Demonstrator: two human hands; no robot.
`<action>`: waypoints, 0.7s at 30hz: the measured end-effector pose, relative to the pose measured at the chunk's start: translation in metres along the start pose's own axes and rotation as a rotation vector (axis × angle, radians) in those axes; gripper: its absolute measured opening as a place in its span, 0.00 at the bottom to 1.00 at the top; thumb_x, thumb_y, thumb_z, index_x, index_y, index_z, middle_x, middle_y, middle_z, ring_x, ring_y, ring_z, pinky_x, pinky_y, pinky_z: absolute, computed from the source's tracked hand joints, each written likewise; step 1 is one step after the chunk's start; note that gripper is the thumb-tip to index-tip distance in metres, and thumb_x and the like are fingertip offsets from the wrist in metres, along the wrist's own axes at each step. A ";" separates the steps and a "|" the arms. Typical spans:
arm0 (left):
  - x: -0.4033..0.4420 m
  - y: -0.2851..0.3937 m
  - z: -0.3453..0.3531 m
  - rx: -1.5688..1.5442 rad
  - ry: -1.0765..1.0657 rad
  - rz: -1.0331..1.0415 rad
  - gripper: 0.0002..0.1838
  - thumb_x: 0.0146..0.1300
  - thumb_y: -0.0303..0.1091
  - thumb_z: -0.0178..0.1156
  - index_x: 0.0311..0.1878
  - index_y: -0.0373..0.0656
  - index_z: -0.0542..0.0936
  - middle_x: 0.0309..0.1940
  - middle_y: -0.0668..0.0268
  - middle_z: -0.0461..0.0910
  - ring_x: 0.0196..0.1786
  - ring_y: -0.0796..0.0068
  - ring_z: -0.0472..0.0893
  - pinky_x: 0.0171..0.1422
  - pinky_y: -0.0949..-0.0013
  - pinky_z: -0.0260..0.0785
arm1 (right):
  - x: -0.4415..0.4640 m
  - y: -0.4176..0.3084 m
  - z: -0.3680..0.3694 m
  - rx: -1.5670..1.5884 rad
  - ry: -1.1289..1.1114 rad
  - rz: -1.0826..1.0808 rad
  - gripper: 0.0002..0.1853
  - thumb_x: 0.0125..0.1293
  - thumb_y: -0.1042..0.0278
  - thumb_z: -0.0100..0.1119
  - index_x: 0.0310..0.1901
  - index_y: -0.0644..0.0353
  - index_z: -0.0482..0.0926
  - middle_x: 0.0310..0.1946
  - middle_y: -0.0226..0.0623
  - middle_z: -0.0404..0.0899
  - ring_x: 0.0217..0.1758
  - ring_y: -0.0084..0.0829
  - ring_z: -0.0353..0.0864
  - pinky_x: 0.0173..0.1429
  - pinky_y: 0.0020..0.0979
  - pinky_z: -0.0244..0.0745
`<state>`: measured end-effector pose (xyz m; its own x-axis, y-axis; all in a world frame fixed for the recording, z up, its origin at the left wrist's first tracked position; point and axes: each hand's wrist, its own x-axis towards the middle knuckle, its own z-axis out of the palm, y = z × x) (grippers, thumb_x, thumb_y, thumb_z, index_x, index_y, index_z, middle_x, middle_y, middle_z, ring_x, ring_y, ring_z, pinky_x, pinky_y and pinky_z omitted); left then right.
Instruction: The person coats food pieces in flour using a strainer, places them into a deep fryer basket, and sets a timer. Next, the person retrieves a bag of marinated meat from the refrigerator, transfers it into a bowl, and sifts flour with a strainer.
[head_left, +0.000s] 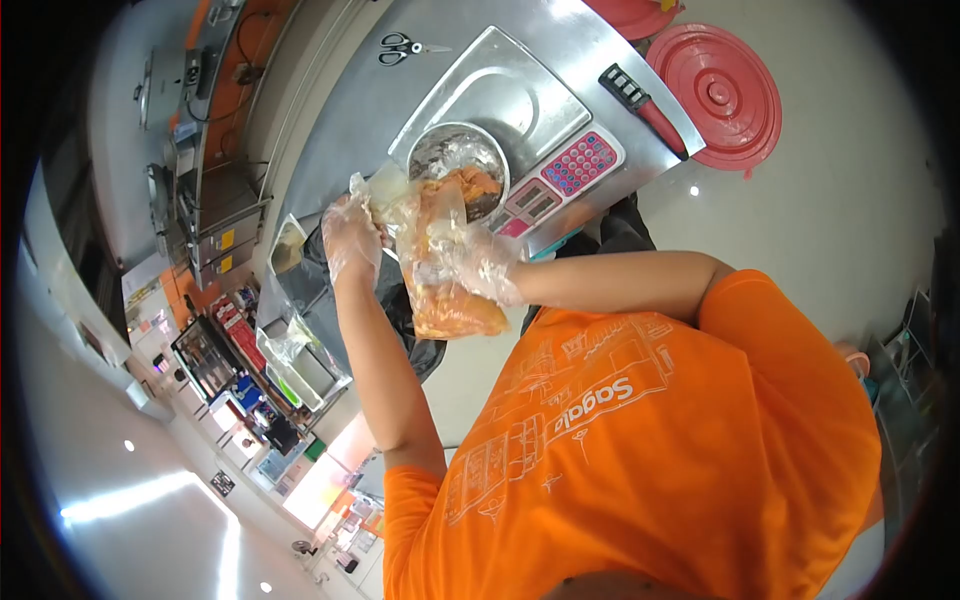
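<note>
Clear plastic gloves cover both of my hands. My left hand [351, 238] is closed on the gathered upper edge of a clear plastic bag [455, 312], beside the bowl. Orange, sauced pieces that look like marinated meat fill the bag's lower end. My right hand [485, 262] is curled around the side of the same bag, its fingers partly hidden by glove and plastic. Just beyond the hands, a round metal bowl [425, 150] stands on a digital scale [545, 200]. More orange pieces [475, 185] and crumpled clear plastic show in the bowl.
On the steel table [350, 90] lie scissors [398, 48] and a red-handled knife sharpener [645, 110]. A red lidded bucket [715, 95] stands past the table's corner. Below my left forearm are a black bag [425, 358] and a plastic-lined container [300, 365].
</note>
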<state>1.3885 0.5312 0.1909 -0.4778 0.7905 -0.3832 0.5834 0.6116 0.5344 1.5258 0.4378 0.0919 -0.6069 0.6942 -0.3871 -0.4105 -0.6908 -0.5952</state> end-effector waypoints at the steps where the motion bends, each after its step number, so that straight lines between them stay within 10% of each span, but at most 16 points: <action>1: 0.005 0.003 0.000 0.004 0.001 0.029 0.18 0.76 0.46 0.54 0.41 0.37 0.78 0.22 0.67 0.73 0.21 0.77 0.73 0.24 0.70 0.66 | -0.001 -0.011 0.000 0.078 -0.027 0.026 0.20 0.69 0.64 0.67 0.59 0.60 0.76 0.46 0.36 0.82 0.49 0.27 0.82 0.49 0.31 0.81; 6: 0.006 -0.014 -0.013 -0.058 0.071 0.083 0.18 0.75 0.46 0.56 0.40 0.38 0.78 0.23 0.69 0.72 0.21 0.77 0.72 0.25 0.71 0.68 | -0.028 -0.031 0.006 -0.346 -0.040 0.074 0.20 0.77 0.68 0.51 0.68 0.61 0.67 0.47 0.39 0.79 0.42 0.29 0.83 0.47 0.32 0.82; 8: -0.006 0.000 -0.020 -0.142 0.088 0.089 0.17 0.76 0.45 0.56 0.40 0.38 0.77 0.25 0.69 0.73 0.22 0.77 0.72 0.26 0.71 0.69 | -0.016 -0.006 0.009 0.009 -0.076 -0.019 0.20 0.78 0.67 0.51 0.68 0.60 0.68 0.47 0.40 0.80 0.42 0.30 0.83 0.42 0.31 0.82; 11: -0.009 -0.011 -0.025 -0.156 0.061 0.097 0.16 0.75 0.44 0.56 0.46 0.39 0.80 0.29 0.69 0.76 0.28 0.79 0.75 0.30 0.72 0.71 | -0.023 -0.001 0.022 0.185 -0.037 0.028 0.20 0.78 0.65 0.53 0.67 0.59 0.70 0.44 0.39 0.81 0.40 0.27 0.82 0.38 0.32 0.80; 13: -0.012 -0.021 -0.033 -0.164 0.103 0.134 0.16 0.75 0.44 0.57 0.50 0.39 0.81 0.33 0.67 0.78 0.33 0.77 0.78 0.33 0.71 0.73 | -0.027 -0.029 0.007 -0.236 -0.023 0.168 0.21 0.75 0.69 0.58 0.66 0.62 0.71 0.48 0.36 0.80 0.47 0.24 0.82 0.50 0.32 0.83; 15: -0.028 -0.033 -0.051 -0.148 0.169 0.184 0.17 0.75 0.44 0.57 0.53 0.38 0.81 0.37 0.63 0.79 0.38 0.72 0.80 0.37 0.69 0.75 | 0.006 0.037 -0.003 0.121 -0.199 -0.118 0.21 0.72 0.62 0.64 0.62 0.61 0.74 0.37 0.33 0.81 0.34 0.24 0.81 0.38 0.30 0.80; 18: -0.080 -0.070 -0.093 0.551 0.412 0.509 0.26 0.76 0.49 0.54 0.62 0.36 0.76 0.47 0.52 0.80 0.49 0.54 0.80 0.53 0.57 0.74 | -0.026 0.000 -0.018 -0.266 -0.330 -0.021 0.16 0.69 0.60 0.67 0.50 0.63 0.81 0.34 0.34 0.82 0.31 0.28 0.80 0.38 0.32 0.78; 21: -0.127 -0.111 -0.113 -0.074 0.321 0.460 0.13 0.72 0.37 0.61 0.51 0.38 0.79 0.40 0.61 0.79 0.42 0.66 0.80 0.45 0.64 0.72 | -0.031 -0.018 -0.036 -0.989 -0.357 -0.498 0.20 0.67 0.50 0.67 0.45 0.61 0.83 0.30 0.45 0.83 0.29 0.39 0.82 0.37 0.38 0.77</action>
<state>1.3107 0.3593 0.2652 -0.3673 0.9189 0.1436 0.7368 0.1933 0.6479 1.5767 0.4355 0.0889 -0.7496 0.6395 0.1709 -0.0428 0.2108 -0.9766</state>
